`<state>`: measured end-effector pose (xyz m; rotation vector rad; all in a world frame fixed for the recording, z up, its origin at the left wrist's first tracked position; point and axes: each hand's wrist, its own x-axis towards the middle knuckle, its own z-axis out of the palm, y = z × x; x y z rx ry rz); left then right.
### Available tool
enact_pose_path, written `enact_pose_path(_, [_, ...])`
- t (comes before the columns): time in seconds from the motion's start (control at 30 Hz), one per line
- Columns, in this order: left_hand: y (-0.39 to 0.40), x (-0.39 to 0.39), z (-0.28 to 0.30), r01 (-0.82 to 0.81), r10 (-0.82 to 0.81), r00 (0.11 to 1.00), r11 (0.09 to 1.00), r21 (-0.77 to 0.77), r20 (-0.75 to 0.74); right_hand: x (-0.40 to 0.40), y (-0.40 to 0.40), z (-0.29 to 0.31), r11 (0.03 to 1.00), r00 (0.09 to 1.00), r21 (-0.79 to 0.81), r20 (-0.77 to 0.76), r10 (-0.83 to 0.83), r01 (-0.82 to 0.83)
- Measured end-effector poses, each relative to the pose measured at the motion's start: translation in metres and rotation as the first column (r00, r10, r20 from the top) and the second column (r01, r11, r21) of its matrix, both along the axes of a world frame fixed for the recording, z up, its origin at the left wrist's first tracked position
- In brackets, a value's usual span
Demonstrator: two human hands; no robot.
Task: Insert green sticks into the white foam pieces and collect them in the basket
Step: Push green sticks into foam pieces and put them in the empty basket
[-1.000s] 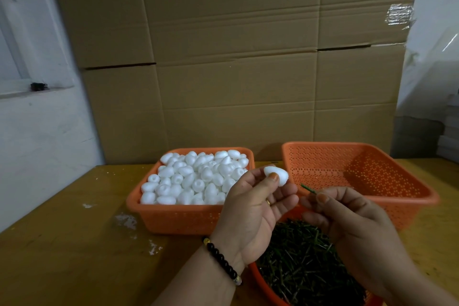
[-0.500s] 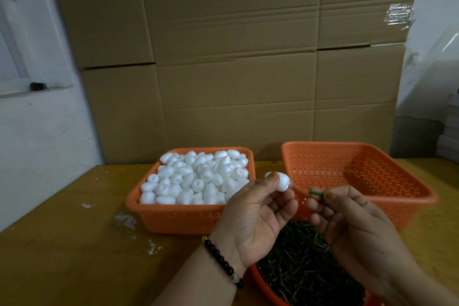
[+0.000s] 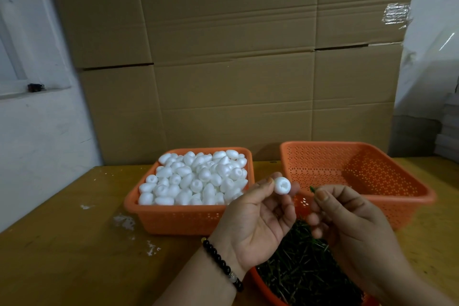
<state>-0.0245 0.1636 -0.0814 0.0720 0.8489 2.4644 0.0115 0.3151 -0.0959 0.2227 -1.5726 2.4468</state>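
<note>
One white foam piece [image 3: 282, 185] was held pinched at the fingertips of the left hand [image 3: 255, 223], hollow end toward the camera, above the near rim of the empty orange basket [image 3: 372, 196]. One green stick [image 3: 312, 189] was gripped between thumb and forefinger of the right hand [image 3: 352, 231], its tip just beside the piece but apart. Stock was noted as a foam-filled basket [image 3: 188, 218] at left and a container of green sticks [image 3: 305, 278] below the hands, all on the wooden table [image 3: 62, 256].

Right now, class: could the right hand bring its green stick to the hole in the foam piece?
Probably yes. The foam piece in the left hand faces its hole outward, and only open air separates it from the green stick pinched by the right hand.
</note>
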Motion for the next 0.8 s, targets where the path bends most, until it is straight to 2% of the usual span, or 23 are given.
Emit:
enact_pose_path(0.17, [0.003, 0.0, -0.003, -0.001, 0.001, 1.0, 1.0, -0.004, -0.001, 0.002, 0.001, -0.002, 0.987, 0.99, 0.115, -0.101, -0.099, 0.11])
enact_pose_path(0.27, [0.006, 0.001, -0.005, -0.013, 0.012, 0.999, 0.999, -0.037, -0.034, 0.002, -0.001, -0.004, 0.943, 0.956, 0.216, -0.208, -0.207, 0.251])
enact_pose_path(0.43, [0.007, 0.002, -0.007, -0.026, 0.025, 0.999, 0.998, -0.056, -0.021, 0.001, -0.002, -0.007, 0.753, 0.852, 0.433, -0.409, -0.326, 0.496])
enact_pose_path(0.8, [0.011, 0.0, -0.013, -0.079, 0.069, 0.993, 0.992, -0.103, -0.096, -0.003, 0.004, -0.016, 0.505, 0.717, 0.53, -0.621, -0.316, 0.682])
